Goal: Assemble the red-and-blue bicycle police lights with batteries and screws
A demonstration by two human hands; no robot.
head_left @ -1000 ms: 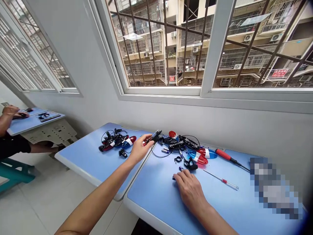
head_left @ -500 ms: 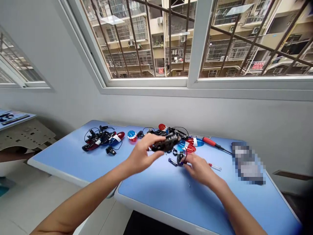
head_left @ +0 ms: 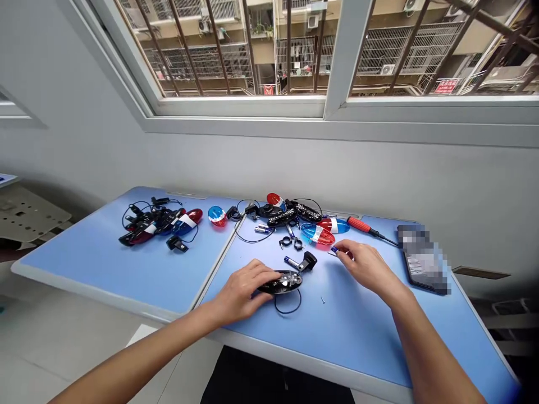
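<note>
On the table, my left hand (head_left: pixel 246 290) is closed around the left end of a black oval bicycle-light housing (head_left: pixel 288 280), whose glossy face tilts upward. A black wire (head_left: pixel 287 312) loops from it onto the tabletop. Farther right, my right hand (head_left: pixel 364 262) pinches a small blue cylinder (head_left: pixel 334 249) that looks like a battery. A thin metal piece (head_left: pixel 332 254) shows just below its fingertips; what it belongs to is hidden. Between the hands lie a blue battery (head_left: pixel 290 262) and a black clamp bracket (head_left: pixel 309 261). A tiny screw (head_left: pixel 323 300) rests nearer the front.
Behind my hands lie red-and-blue lens covers (head_left: pixel 318 234), black ring clamps (head_left: pixel 298 243), batteries (head_left: pixel 264 229) and black housings (head_left: pixel 282 217). A red-handled soldering iron (head_left: pixel 360 225) points toward a phone (head_left: pixel 423 261). More wired lights (head_left: pixel 155 223) are heaped on the left table.
My left hand has lowered the black housing onto the table. The bracket is out of my right hand and lies on the table; that hand has moved right and back to a small blue cylinder.
</note>
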